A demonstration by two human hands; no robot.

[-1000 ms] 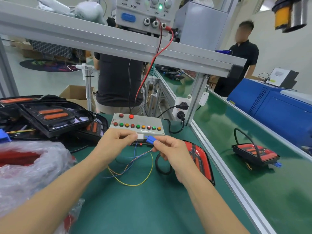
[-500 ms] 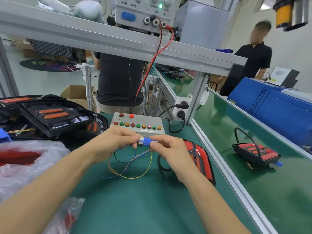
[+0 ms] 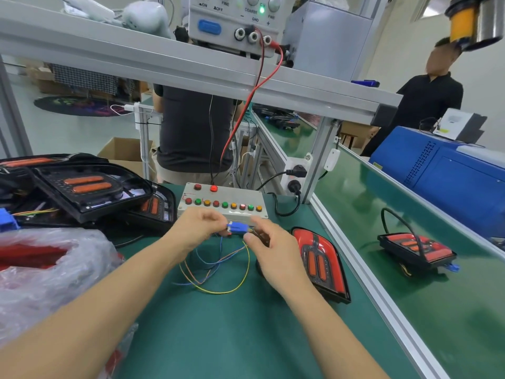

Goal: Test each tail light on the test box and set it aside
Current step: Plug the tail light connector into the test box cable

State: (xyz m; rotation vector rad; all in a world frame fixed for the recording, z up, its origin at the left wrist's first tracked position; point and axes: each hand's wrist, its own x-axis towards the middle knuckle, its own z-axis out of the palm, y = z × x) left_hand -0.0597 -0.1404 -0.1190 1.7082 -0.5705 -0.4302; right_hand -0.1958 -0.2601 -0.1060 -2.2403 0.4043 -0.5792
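So, taking the test box [image 3: 222,205] as the landmark: far off to its left a crinkled plastic bag [image 3: 41,272] with something red inside is seen, and just left of the box a pile of untested tail lights [image 3: 90,187] is stacked on the green tabletop [image 3: 218,337].

Right in front of the box, the left hand [image 3: 196,228] is closed in a pinch on the near end of the blue connector [image 3: 237,228]; whatever mating plug is hidden under those fingers can't be made out. The right hand [image 3: 269,250] pinches the other end of the same connector, fingers curled. Loose coloured wires [image 3: 218,272] hang from the joint and loop on the mat in front of the box.

To the box's right-front, the tail light [image 3: 322,263] being tested is lying lens-up, partly behind the right wrist. Further right, past the aluminium rail, a finished tail light [image 3: 415,248] is set aside on the conveyor.

What could go wrong, probably: if the plug is pushed in crooked, pins could get bent or a bad contact could be read as a dead lamp. If the wires get tugged, the light could be dragged toward the rail, or a thin lead pulled out of its housing.
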